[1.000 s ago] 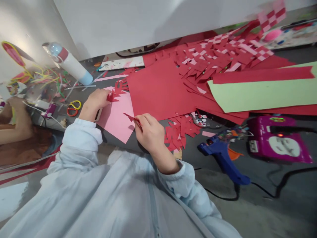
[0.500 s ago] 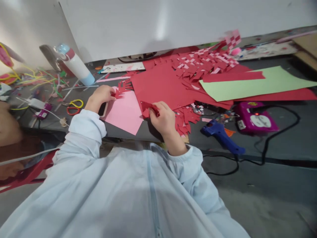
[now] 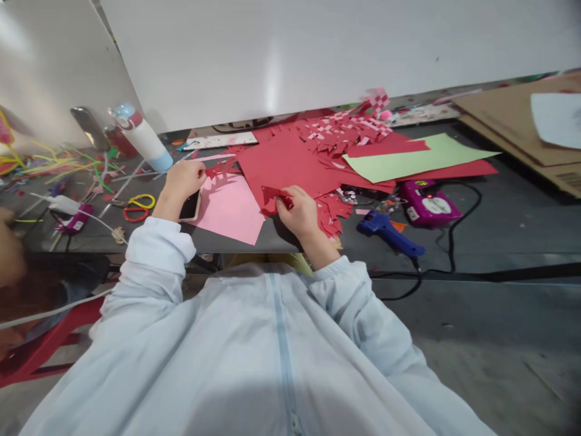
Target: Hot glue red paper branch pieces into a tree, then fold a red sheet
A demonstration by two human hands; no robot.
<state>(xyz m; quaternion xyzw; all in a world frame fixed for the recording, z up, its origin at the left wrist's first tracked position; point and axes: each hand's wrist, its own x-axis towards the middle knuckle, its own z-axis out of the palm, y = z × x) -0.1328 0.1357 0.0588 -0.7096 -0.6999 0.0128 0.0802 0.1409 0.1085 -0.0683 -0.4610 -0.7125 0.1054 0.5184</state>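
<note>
My left hand (image 3: 184, 180) is closed at the upper left corner of a pink paper sheet (image 3: 231, 209), its fingertips pinching the edge of some red cut paper pieces (image 3: 220, 177). Under that wrist lies a phone (image 3: 191, 207), partly covered. My right hand (image 3: 298, 211) is closed too, with a small red paper piece (image 3: 271, 200) between thumb and fingers, above the pink sheet's right edge. Behind it spreads a large red paper sheet (image 3: 285, 160). More red cut paper pieces (image 3: 331, 215) lie heaped just right of my right hand.
Woven red-and-pink paper pieces (image 3: 349, 128) pile up at the back. To the right are a green paper sheet (image 3: 417, 158), a blue glue gun (image 3: 390, 233), a purple box (image 3: 429, 206) and cardboard (image 3: 512, 121). Scissors (image 3: 138, 207) and a bottle (image 3: 145, 142) stand left. Another person's arm (image 3: 9, 251) shows far left.
The view has shifted, bringing more cardboard into sight at the right. My left hand has moved slightly, its fingers curled tighter at the red pieces. My right hand keeps its red paper piece.
</note>
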